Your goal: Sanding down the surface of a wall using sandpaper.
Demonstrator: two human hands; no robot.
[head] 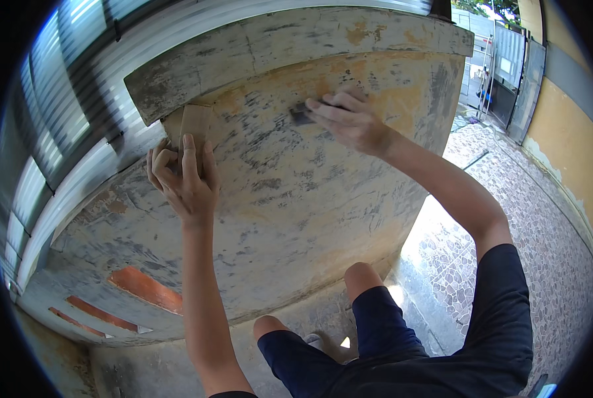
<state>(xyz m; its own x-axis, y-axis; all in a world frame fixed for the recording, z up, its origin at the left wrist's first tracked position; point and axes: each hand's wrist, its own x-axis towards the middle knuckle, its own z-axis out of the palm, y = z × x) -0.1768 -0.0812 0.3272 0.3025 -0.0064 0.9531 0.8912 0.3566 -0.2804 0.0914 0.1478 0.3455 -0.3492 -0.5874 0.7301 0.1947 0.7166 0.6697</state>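
Note:
My left hand [188,174] holds a flat, light brown rectangular block [196,119] upright against the wall, just under the left end of the ledge. Its fingers lie over the lower part of the block. My right hand [351,117] grips a small dark, flat piece [302,114], blurred, against the upper middle of the wall; its exact kind cannot be told. The plastered wall [286,199] between and below my hands is grey and cream, with dark smears and orange-yellow patches.
A thick concrete ledge [301,45] juts along the wall's top. Corrugated metal sheeting [67,54] rises beyond it at left. Orange-lined slots [147,288] open low in the wall. My knees are close to its base. At right lie a stone-patterned floor [535,219] and a metal gate [525,89].

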